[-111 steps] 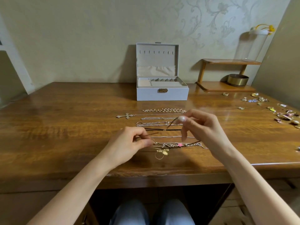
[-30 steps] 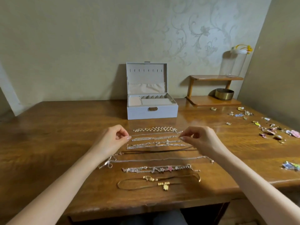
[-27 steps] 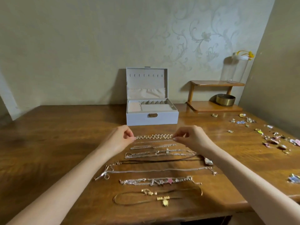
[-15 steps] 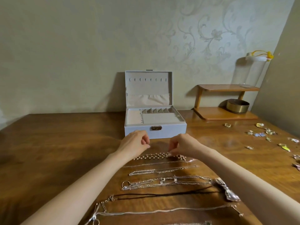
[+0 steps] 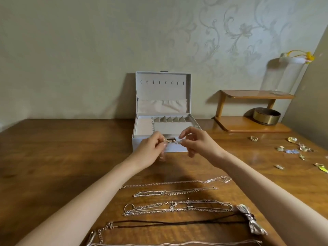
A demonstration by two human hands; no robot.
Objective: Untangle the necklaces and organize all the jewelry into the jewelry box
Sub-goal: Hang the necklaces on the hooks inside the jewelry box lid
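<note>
From where I stand, the step in hand looks like carrying one piece to the jewelry box (image 5: 163, 89). To do it well, I'd say the beaded chain (image 5: 173, 142) should be kept stretched level between both pinches, lifted over the front wall just beyond the fingers, and lowered into a long compartment one end first, so it lies straight and does not bunch up or catch on the dividers. Letting one end go too early could make it swing and knot on itself. The left hand (image 5: 150, 150) pinches one end of the chain between thumb and fingertips, the other fingers curled in beneath. The right hand (image 5: 198, 144) pinches the other end with thumb and forefinger, its remaining fingers loosely bent and spread. The chain hangs short between the two hands, in front of the box's latch and off the surface (image 5: 53, 157). The box stands open right behind the hands. Nearer the person than the hands, the other necklaces (image 5: 177, 207) lie in separate rows, a black cord (image 5: 177, 223) among them, and small loose pieces (image 5: 292, 150) are scattered well off beyond the right hand.
</note>
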